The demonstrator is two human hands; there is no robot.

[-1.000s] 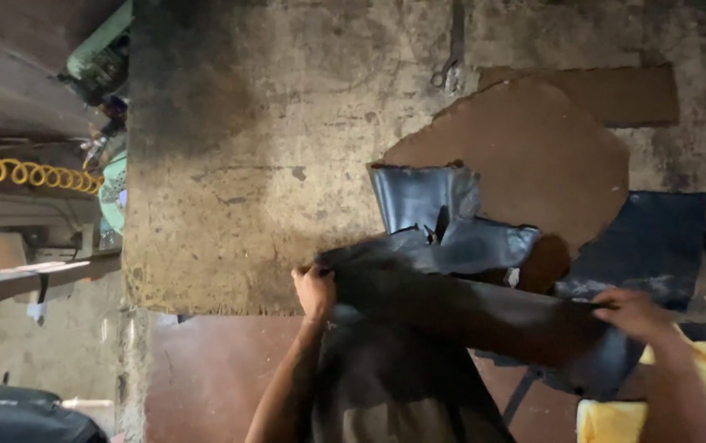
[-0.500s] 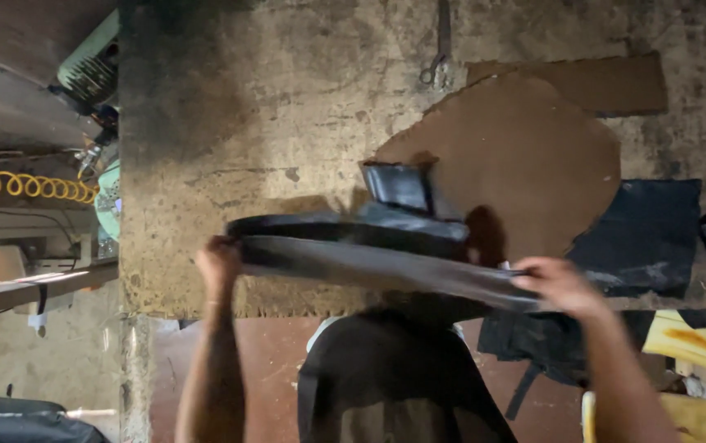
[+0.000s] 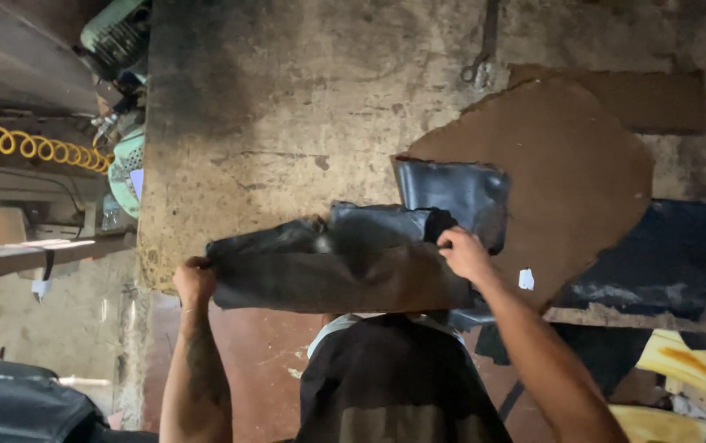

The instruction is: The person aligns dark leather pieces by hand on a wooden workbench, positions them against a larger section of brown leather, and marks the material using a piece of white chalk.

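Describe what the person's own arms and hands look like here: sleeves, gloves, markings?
Both forearms are bare, with no sleeves reaching them and no gloves. The left hand tops a forearm bearing a dark tattoo-like marking along its length. The right hand shows no rings or watch. A dark garment with a pale collar covers the torso.

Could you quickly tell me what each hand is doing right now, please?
Left hand: closed on the left end of the dark leather sheet.
Right hand: closed on the sheet's upper right edge.

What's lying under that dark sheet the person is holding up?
The dark sheet, gripped by the left hand and right hand, covers the worn worktable edge; anything directly beneath is hidden.
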